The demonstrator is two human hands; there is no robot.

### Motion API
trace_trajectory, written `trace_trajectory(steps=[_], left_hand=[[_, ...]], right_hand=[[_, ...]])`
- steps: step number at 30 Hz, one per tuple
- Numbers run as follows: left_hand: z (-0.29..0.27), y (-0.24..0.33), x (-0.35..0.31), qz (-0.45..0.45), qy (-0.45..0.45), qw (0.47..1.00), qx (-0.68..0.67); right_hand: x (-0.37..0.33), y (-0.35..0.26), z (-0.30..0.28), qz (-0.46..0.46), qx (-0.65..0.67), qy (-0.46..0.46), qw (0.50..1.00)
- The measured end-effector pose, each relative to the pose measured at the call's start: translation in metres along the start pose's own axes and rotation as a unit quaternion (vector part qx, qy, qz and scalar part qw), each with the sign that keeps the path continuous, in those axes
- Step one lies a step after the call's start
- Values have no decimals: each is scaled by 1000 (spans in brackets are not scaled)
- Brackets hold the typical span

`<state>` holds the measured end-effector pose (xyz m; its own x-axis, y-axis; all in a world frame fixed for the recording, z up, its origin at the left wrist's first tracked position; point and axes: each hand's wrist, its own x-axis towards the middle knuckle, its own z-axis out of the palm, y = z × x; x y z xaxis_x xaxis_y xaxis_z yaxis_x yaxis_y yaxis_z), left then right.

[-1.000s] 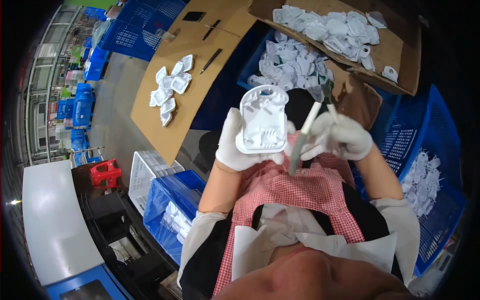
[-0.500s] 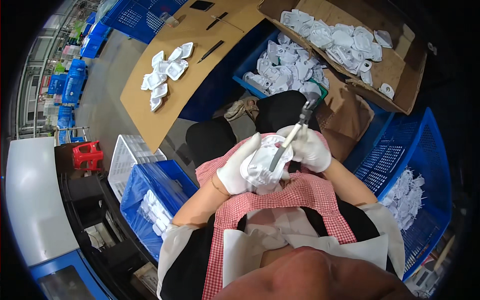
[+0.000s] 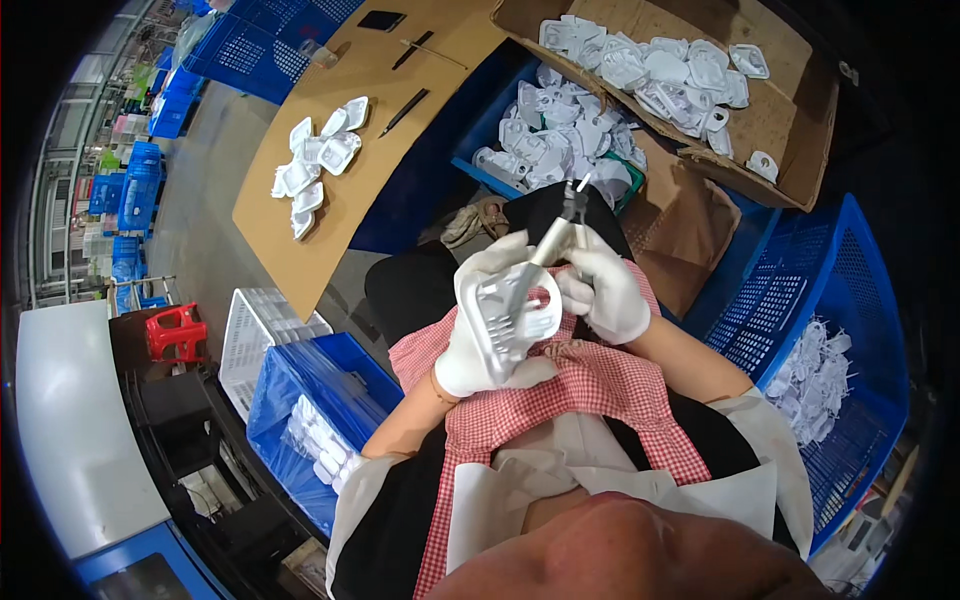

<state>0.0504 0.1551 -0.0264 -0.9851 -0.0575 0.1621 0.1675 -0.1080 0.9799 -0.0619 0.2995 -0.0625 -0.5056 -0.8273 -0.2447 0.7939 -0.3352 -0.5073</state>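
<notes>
In the head view, the white plastic part (image 3: pixel 492 318) has just tilted within the gloved left hand's (image 3: pixel 464 362) grasp above the lap, bringing its ribbed inside into sight for the work; the gloved right hand (image 3: pixel 612 292) grips pliers (image 3: pixel 551 243), nose pointing away.

One gloved left hand (image 3: pixel 462 350) and one gloved right hand (image 3: pixel 610 290), two in all; one white moulded part (image 3: pixel 495 335) and one pair of pliers (image 3: pixel 574 206) at the hands; on the table (image 3: pixel 350 210), roughly seven overlapping white pieces (image 3: pixel 296 180), two black pen-like tools (image 3: pixel 404 112), one thin rod (image 3: pixel 437 55), one dark flat rectangle (image 3: pixel 381 20), one clear cup (image 3: pixel 320 54); elsewhere, one red stool (image 3: pixel 174 334), one cardboard box (image 3: pixel 765 105).
</notes>
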Motion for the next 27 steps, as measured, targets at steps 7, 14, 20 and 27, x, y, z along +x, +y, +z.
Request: trace_trajectory(steps=[7,14,20,27], left_hand=[[6,9,12,57,-145,977,147],[4,20,18,20,-194,978,77],[-19,43,37,-34,58,986,-151],[-37,34,40,-21,69,991,-109]], right_hand=[[8,24,-3,-40,-112,45,992],[10,13,-21,251,287,-42,924],[-17,-72,4,42,-290,-59,954],[-42,-123,67,-232,-819,-106,514]])
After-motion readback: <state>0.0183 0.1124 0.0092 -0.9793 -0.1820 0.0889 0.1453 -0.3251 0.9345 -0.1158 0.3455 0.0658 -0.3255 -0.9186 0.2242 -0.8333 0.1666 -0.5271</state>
